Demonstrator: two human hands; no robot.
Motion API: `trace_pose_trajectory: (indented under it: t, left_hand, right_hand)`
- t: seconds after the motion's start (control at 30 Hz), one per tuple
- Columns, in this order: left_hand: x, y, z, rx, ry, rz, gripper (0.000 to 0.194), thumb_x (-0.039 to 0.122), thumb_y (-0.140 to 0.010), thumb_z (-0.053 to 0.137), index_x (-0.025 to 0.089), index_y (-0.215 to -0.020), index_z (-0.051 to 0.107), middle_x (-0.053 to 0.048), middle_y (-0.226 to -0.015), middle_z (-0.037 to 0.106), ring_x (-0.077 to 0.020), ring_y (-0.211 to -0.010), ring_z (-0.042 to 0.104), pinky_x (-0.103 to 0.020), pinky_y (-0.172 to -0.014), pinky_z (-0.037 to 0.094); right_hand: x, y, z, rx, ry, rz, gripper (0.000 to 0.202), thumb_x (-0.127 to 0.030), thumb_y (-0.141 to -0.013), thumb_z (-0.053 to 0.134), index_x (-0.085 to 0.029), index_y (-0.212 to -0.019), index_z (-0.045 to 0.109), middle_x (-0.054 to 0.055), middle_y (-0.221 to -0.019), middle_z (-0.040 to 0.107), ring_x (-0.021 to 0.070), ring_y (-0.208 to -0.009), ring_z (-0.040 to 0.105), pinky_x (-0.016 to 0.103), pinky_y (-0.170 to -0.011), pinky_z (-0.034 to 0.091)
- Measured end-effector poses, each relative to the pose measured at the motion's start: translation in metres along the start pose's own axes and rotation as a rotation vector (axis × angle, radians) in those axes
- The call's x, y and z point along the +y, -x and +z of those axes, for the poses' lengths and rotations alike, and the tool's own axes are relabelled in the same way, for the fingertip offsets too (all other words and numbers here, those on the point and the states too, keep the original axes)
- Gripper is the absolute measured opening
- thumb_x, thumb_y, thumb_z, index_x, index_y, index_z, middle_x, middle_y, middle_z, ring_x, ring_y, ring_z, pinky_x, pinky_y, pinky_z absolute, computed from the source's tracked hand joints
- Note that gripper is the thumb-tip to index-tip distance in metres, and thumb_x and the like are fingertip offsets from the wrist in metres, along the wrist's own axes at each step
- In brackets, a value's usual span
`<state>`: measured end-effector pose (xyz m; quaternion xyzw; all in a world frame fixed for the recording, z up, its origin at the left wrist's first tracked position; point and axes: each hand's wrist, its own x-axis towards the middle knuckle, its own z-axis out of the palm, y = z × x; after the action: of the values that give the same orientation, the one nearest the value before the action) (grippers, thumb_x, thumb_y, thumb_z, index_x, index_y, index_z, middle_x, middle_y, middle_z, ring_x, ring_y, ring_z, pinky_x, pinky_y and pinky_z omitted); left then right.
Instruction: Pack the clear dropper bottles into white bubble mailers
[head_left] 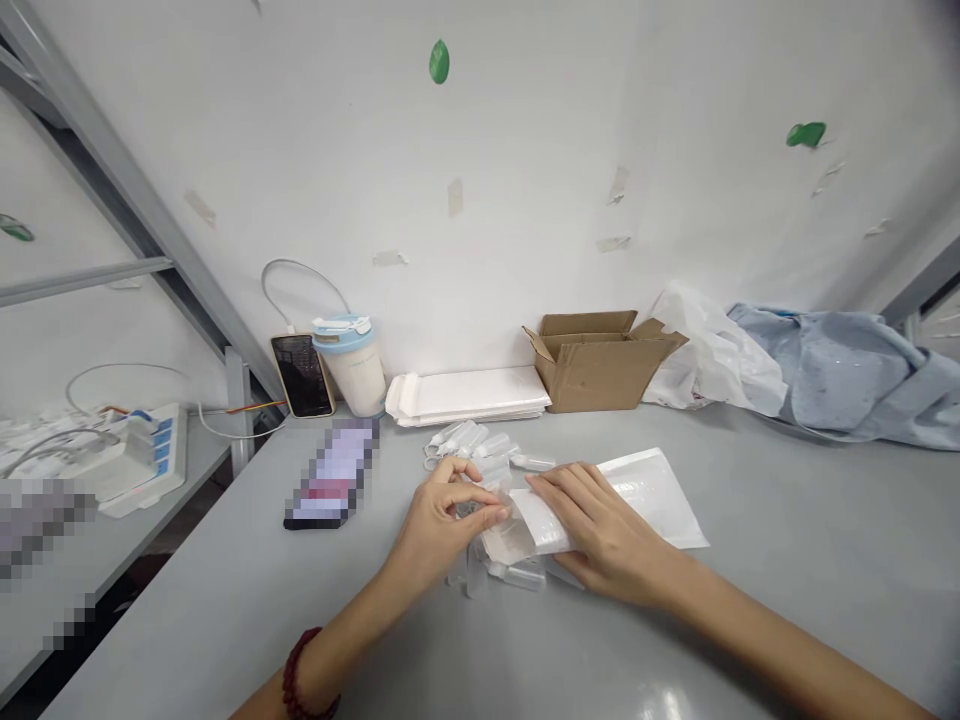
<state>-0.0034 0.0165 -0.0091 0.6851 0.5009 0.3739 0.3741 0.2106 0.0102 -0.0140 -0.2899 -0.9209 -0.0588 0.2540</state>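
Observation:
A white padded envelope (660, 500) lies on the grey table, its flap end turned to the left. My right hand (600, 525) is closed over the envelope near the flap, with the thumb low and the fingers across the top. My left hand (450, 510) pinches at the edge of the flap (510, 540) with thumb and forefinger; exactly what is between the fingertips is hard to make out. Around and beneath the flap lie several small clear plastic bottles (521, 575), partly hidden by my hands.
Against the wall stand a flat stack of white envelopes (472, 393), an open cardboard box (607, 375) and a lidded cup (356, 370). A phone (302, 375) leans beside the cup; another (334, 475) lies flat. At right are a white plastic bag (705, 355) and blue cloth (840, 370).

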Motion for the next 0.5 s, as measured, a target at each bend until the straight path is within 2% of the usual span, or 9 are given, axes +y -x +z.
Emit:
trace_pose_trajectory:
  t: [0.07, 0.2, 0.3, 0.5]
  left_hand:
    - [0.0038, 0.0016, -0.0011, -0.095, 0.010, 0.028, 0.015, 0.031, -0.075, 0.064, 0.021, -0.076, 0.075, -0.005, -0.097, 0.060, -0.0183, -0.085, 0.055, -0.024, -0.063, 0.042]
    - [0.0083, 0.0025, -0.0049, -0.297, -0.023, 0.081, 0.023, 0.027, -0.084, 0.051, 0.021, -0.089, 0.073, -0.004, -0.084, 0.067, -0.0179, -0.079, 0.058, -0.027, -0.070, 0.043]
    - [0.0070, 0.0026, -0.0047, -0.259, -0.028, 0.050, 0.020, 0.027, -0.080, 0.056, 0.019, -0.082, 0.074, -0.003, -0.079, 0.069, -0.0180, -0.074, 0.059, -0.027, -0.068, 0.043]
    - [0.0072, 0.0062, 0.0037, -0.055, -0.015, -0.020, 0.012, 0.026, -0.069, 0.066, 0.018, -0.061, 0.069, -0.001, -0.065, 0.066, -0.0153, -0.065, 0.055, -0.024, -0.062, 0.041]
  right_hand:
    - [-0.0004, 0.0000, -0.0014, 0.012, -0.004, -0.003, 0.054, -0.010, -0.077, 0.046, -0.010, -0.129, 0.034, 0.016, -0.105, 0.056, 0.0284, -0.093, 0.049, 0.045, -0.075, 0.043]
    - [0.0006, -0.0002, -0.0042, 0.023, -0.012, 0.000, 0.055, -0.013, -0.078, 0.048, -0.009, -0.130, 0.033, 0.017, -0.107, 0.055, 0.0291, -0.095, 0.048, 0.046, -0.077, 0.043]
    - [0.0001, -0.0001, -0.0058, -0.013, -0.027, 0.000, 0.055, -0.016, -0.077, 0.050, -0.009, -0.130, 0.033, 0.018, -0.110, 0.054, 0.0297, -0.097, 0.047, 0.047, -0.079, 0.042]
    - [-0.0029, 0.0001, -0.0067, -0.117, -0.068, 0.019, 0.061, -0.021, -0.076, 0.050, -0.010, -0.132, 0.031, 0.018, -0.120, 0.048, 0.0316, -0.110, 0.041, 0.049, -0.087, 0.035]
